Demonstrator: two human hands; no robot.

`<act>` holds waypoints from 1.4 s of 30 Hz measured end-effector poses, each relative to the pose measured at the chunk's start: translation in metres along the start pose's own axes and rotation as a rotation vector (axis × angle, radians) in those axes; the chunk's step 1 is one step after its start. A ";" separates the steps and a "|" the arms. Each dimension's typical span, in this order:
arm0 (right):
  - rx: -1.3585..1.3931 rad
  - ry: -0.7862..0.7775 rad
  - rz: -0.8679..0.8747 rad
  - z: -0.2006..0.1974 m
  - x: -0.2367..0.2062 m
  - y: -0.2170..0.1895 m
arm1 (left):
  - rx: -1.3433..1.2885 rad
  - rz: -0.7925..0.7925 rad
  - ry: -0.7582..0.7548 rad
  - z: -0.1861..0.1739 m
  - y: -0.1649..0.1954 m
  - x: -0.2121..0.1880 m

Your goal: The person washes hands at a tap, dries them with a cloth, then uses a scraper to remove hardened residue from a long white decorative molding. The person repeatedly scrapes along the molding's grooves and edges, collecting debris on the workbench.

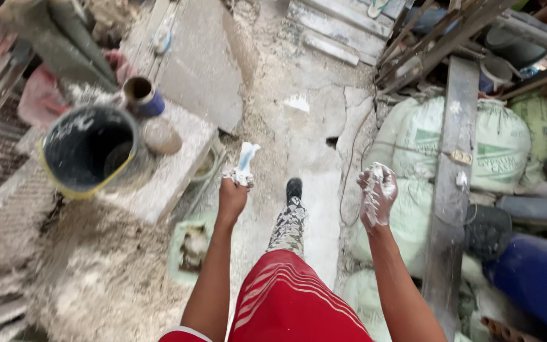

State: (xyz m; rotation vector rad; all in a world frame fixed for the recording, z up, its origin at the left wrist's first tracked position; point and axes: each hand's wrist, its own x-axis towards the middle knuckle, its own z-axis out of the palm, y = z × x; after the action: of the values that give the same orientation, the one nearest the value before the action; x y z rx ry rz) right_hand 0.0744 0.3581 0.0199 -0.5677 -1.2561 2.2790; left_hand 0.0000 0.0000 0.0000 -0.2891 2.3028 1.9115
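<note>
My left hand [232, 190] is closed around a small blue tool [245, 162] smeared with white plaster, its end sticking up above my fist. My right hand [378, 193] hangs in the air to the right, coated in white plaster, fingers loosely curled, nothing clearly in it. Below my hands I see my red striped shorts [286, 301] and my plaster-spattered leg with a black shoe [293, 189] stepping forward on the dusty concrete floor [286, 95].
A large black bucket [90, 149] stands on a white slab [172, 164] at the left, a small blue can [142, 97] behind it. Stacked pale sacks [501, 142] and a grey upright plank [454, 183] fill the right. A blue drum [539, 278] lies at lower right.
</note>
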 end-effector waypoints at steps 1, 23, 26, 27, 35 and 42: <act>-0.029 0.006 -0.006 0.004 0.036 0.000 | 0.000 -0.018 -0.005 0.023 0.005 0.037; -0.148 -0.195 0.084 0.184 0.770 -0.074 | -0.333 -0.166 0.229 0.351 0.182 0.572; -0.208 -0.343 0.142 0.236 0.864 -0.075 | -0.405 -0.300 0.393 0.374 0.195 0.608; -0.229 -0.394 0.147 0.252 0.894 -0.075 | -0.427 -0.339 0.433 0.383 0.201 0.621; -0.404 -0.730 0.191 0.412 1.113 -0.012 | -0.518 -0.380 0.664 0.459 0.233 0.791; -0.786 -1.132 0.136 0.545 1.252 0.005 | -0.580 -0.262 0.755 0.504 0.299 0.979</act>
State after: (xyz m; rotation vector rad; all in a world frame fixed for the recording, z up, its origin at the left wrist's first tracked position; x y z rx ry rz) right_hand -1.2368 0.7246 0.1251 0.5713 -2.7313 2.1326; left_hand -1.0307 0.4881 -0.0281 -1.5112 1.7906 2.5623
